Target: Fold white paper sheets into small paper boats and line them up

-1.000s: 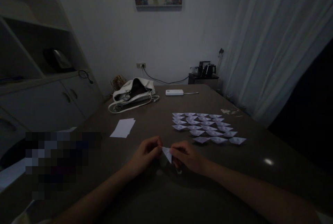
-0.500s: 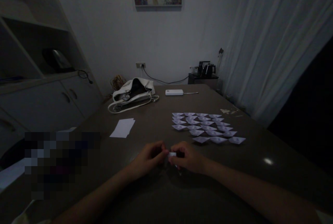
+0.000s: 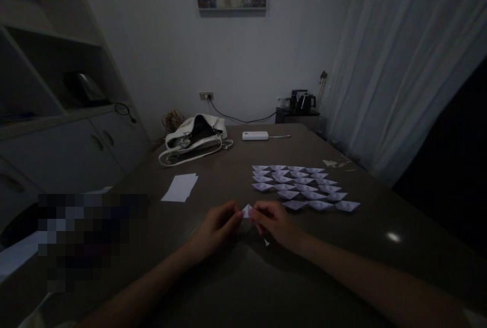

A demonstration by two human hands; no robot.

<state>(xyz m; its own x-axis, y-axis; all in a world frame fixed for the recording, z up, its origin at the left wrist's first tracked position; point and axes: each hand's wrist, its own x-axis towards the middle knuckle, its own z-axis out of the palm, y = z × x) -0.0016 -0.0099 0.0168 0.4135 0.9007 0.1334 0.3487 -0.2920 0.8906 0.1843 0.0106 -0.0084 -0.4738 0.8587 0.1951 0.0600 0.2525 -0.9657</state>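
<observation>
Between my fingertips is a small folded piece of white paper (image 3: 247, 211) with a pointed top. My left hand (image 3: 219, 225) pinches its left edge, and my right hand (image 3: 277, 224) pinches the right edge. Both hands are just above the dark table (image 3: 213, 287). A tiny white scrap (image 3: 267, 242) shows below my right hand; whether it touches the hand I cannot tell. Ahead and to the right, several folded paper boats (image 3: 303, 187) stand in rows. A few flat white paper sheets (image 3: 179, 188) lie to the left.
A white handbag (image 3: 196, 137) rests at the table's back left. Near the far edge lies a white power bank (image 3: 255, 135) with a short cable. Torn paper bits (image 3: 335, 163) are at the right edge. A blurred-out patch (image 3: 87, 241) covers things at the near left.
Both hands have risen slightly away from me with the folded paper. Its pointed top now shows, where before it was mostly covered by fingers. The boats and sheets stay in place.
</observation>
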